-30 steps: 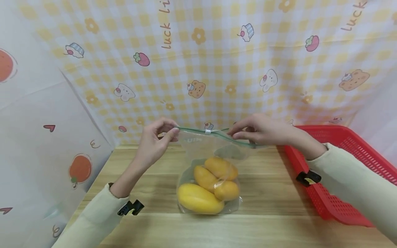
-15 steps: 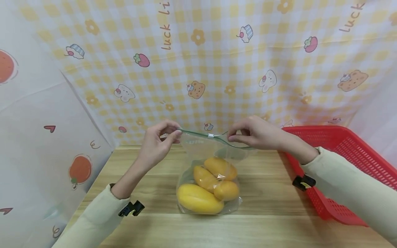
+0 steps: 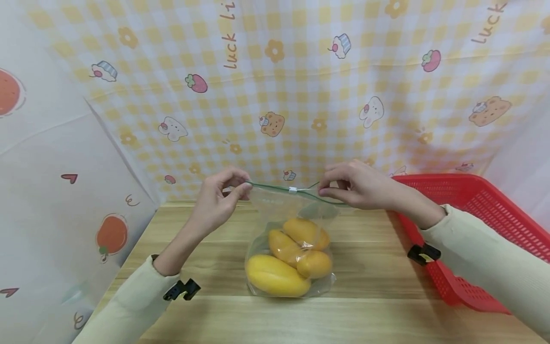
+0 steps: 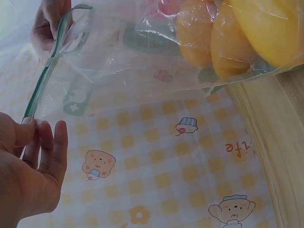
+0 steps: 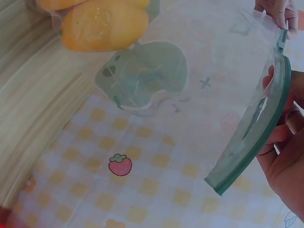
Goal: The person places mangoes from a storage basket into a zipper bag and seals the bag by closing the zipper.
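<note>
Nearest the viewer, bare wooden table runs along the front edge at 6 o'clock, open on both sides of the clear zip bag. The bag stands at the table's middle, its bottom filled by yellow mangoes. At 3 o'clock a red basket sits just beside the right forearm, closing that side; toward 9 o'clock the tabletop stays free up to the printed cloth wall.

Higher up, the left hand pinches the bag's green zip strip at its left end between thumb and curled fingers. The right hand pinches the strip at its right part, fingers bent round it; the white slider sits between the hands, nearer the right. At 12 o'clock the checked backdrop hangs just behind.

Since a second ago the slider has crept slightly rightward and the right hand has risen a little; bag, fruit and basket lie unchanged.
</note>
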Available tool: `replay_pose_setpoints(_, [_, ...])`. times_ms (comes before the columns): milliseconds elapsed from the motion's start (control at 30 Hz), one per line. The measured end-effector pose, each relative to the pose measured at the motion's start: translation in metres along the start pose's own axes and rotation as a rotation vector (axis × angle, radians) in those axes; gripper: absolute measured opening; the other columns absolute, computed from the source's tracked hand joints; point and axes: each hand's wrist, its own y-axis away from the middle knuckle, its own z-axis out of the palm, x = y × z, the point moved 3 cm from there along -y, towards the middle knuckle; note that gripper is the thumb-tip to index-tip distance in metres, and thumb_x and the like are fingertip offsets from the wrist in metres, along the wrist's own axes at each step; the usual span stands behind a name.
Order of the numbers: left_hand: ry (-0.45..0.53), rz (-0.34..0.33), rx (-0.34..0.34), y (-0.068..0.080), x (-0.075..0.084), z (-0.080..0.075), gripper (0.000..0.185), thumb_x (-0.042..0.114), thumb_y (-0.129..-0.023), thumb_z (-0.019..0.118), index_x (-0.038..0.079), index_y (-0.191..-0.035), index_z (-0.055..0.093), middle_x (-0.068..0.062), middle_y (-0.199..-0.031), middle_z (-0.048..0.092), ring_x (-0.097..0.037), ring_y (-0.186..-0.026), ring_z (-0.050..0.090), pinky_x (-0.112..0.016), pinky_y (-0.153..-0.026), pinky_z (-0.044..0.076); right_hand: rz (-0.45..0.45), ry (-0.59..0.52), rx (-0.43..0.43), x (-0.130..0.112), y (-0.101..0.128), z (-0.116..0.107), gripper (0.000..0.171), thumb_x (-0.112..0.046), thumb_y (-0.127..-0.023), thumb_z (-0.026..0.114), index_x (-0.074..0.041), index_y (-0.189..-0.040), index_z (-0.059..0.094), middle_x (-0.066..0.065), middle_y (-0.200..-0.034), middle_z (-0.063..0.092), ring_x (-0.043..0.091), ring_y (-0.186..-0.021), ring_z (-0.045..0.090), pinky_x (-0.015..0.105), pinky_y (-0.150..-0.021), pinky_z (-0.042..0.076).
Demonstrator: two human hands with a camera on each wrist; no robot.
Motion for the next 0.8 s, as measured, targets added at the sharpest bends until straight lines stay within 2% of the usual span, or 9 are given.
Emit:
replay_pose_setpoints(167, [-0.004,-0.018,-0.015,0.0007,-0.0031,0.0005,0.008,-0.008,-0.096,0.065,-0.001,-0.098,0.068,-0.009,-0.083,0.068,-0.025,-0.075,0.068,-0.034,-0.069,0.062,-0.031,-0.015,0.004,0.0015,0.0006,0.0004,0.017,-0.004,-0.092,0.076,-0.021,-0.089,0.074,-0.017,-0.074,0.050,0.002,-0.056,0.046,0.021,-0.046,0.039])
replay_pose_setpoints(267, [0.003,-0.025,-0.029,0.0005,-0.0054,0.0009,0.007,-0.008,-0.097,0.064,-0.002,-0.098,0.068,-0.012,-0.087,0.069,-0.023,-0.079,0.069,-0.034,-0.074,0.061,-0.048,-0.029,0.003,0.0018,0.0013,0.0002,0.018,-0.003,-0.091,0.076,-0.021,-0.088,0.074,-0.017,-0.074,0.049,0.003,-0.057,0.046,0.021,-0.047,0.039])
replay_pose_setpoints(500, [0.012,-0.006,-0.014,-0.0015,-0.0056,-0.0012,0.007,-0.009,-0.095,0.065,-0.005,-0.099,0.070,-0.013,-0.093,0.068,-0.020,-0.084,0.070,-0.034,-0.077,0.061,-0.048,-0.056,-0.005,0.0019,0.0009,-0.0018,0.021,-0.002,-0.093,0.074,-0.021,-0.086,0.071,-0.016,-0.076,0.050,0.004,-0.058,0.047,0.022,-0.047,0.040])
replay_pose_setpoints(667, [0.017,-0.044,-0.033,-0.0008,-0.0049,0.0002,0.005,-0.005,-0.096,0.066,-0.004,-0.098,0.069,-0.012,-0.088,0.068,-0.025,-0.082,0.069,-0.035,-0.077,0.061,-0.032,-0.033,-0.011,0.0024,0.0033,-0.0008,0.019,-0.003,-0.094,0.073,-0.021,-0.087,0.070,-0.016,-0.076,0.050,0.004,-0.058,0.047,0.022,-0.047,0.041])
replay_pose_setpoints(800, [-0.020,-0.070,-0.067,-0.0014,0.0004,-0.0003,0.005,-0.001,-0.099,0.065,-0.003,-0.103,0.067,-0.011,-0.084,0.068,-0.029,-0.078,0.070,-0.036,-0.072,0.062,-0.002,-0.015,-0.021,0.0028,0.0044,-0.0003,0.016,-0.006,-0.095,0.072,-0.020,-0.089,0.069,-0.017,-0.078,0.053,0.003,-0.058,0.047,0.022,-0.048,0.042])
